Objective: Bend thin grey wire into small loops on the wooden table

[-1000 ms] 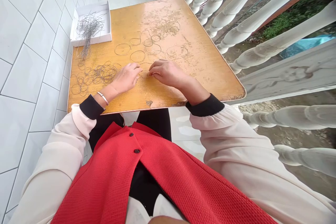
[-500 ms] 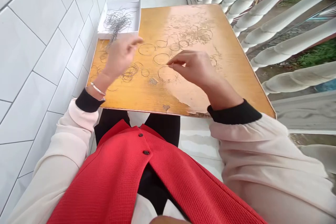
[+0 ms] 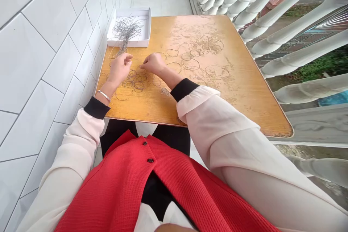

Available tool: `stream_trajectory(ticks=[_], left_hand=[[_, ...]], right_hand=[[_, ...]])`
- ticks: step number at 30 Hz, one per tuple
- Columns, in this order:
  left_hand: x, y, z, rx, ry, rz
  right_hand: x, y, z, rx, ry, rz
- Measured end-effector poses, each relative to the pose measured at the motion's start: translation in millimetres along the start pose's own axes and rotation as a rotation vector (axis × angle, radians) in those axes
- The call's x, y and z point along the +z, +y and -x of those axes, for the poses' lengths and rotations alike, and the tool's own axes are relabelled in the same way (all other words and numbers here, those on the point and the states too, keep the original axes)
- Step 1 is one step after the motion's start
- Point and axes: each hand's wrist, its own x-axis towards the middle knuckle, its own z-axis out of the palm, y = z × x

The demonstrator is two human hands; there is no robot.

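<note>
My left hand (image 3: 120, 67) hovers over the left part of the worn wooden table (image 3: 244, 90), fingers curled and pinched above a tangle of thin wire rings (image 3: 137, 81). My right hand (image 3: 153, 63) has reached across to the same spot, fingers pinched together at the far edge of that tangle. What either hand pinches is too thin to make out. Separate wire rings (image 3: 190, 59) lie spread over the table's middle. A white box (image 3: 145, 29) with a bundle of straight wires (image 3: 125, 29) stands at the far left corner.
A white tiled wall (image 3: 49, 43) runs close along the table's left side. A white balustrade (image 3: 272, 14) stands to the right. My red vest (image 3: 152, 188) and sleeves fill the foreground.
My right hand moved from the table's middle leftward to the wire tangle. My left hand came down from near the box to the tangle. The view shifted left.
</note>
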Motion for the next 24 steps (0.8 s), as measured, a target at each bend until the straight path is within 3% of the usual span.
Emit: stream_trajectory(ticks=[3,6,9,15,21,24], left_hand=[[-1.1,7.3,-2.5,-0.009,0.005,0.038],[2.4,17.4,-6.0,-0.005,-0.009,0.147],[10.6,29.0,-6.9,0.062,-0.064,0.146],[19.9,36.2,-2.7,0.196,-0.155,-0.134],[4.7,28.7,-2.2,0.188,-0.158,-0.251],[-5.4,27.8,0.7,0.071,-0.192,-0.245]], right_hand=[[-17.7,6.8,9.9,-0.058,0.167,-0.441],[-39.0,3.9,25.2,-0.104,0.282,-0.672],[-51.2,-8.7,44.2,-0.114,0.320,-0.743],[-60.3,-30.9,75.0,-0.137,0.104,-0.808],[-94.8,-25.0,69.7,-0.057,0.280,-0.695],[-107.8,-16.8,66.5,-0.058,0.295,-0.723]])
